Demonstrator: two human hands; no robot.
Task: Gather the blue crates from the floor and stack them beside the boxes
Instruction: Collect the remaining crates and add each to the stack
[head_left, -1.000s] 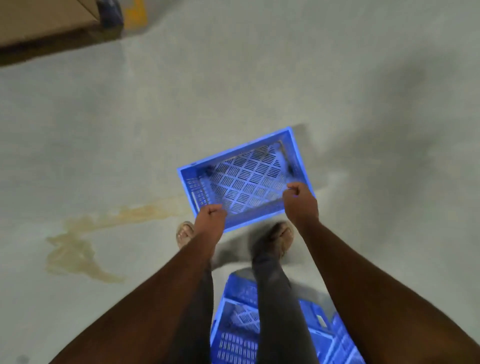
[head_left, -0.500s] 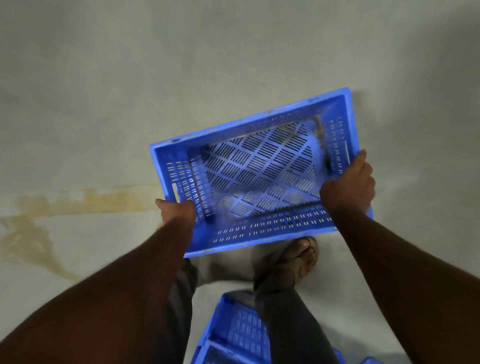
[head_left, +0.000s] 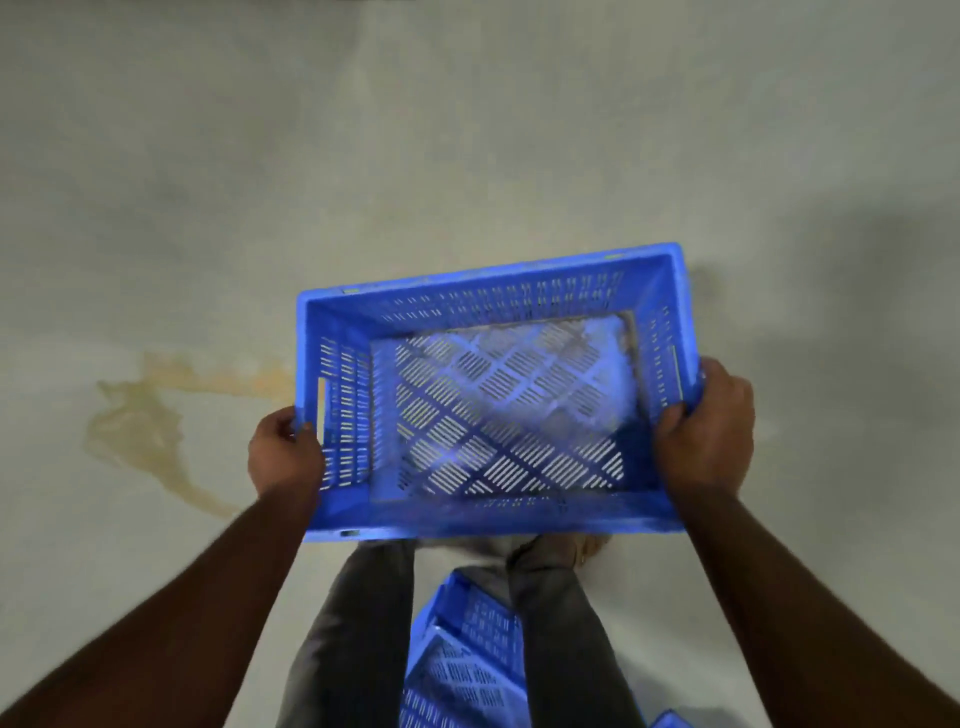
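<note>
A blue slatted plastic crate (head_left: 493, 312) is held in the air in front of me, open side up and empty. My left hand (head_left: 283, 452) grips its left short wall near the handle slot. My right hand (head_left: 709, 426) grips the right short wall, fingers curled over the rim. Below the crate, between my legs, more blue crates (head_left: 467, 654) lie on the floor, partly hidden by my trousers. The boxes are out of view.
The floor (head_left: 467, 130) is pale grey concrete with a yellowish stain (head_left: 145, 415) to the left. My legs and one sandalled foot (head_left: 571, 551) stand just under the crate's near edge.
The crate has risen from the floor toward me and levelled out. Both hands shifted from its near rim to its two short ends. The view tilted down; the cardboard at top left left the frame.
</note>
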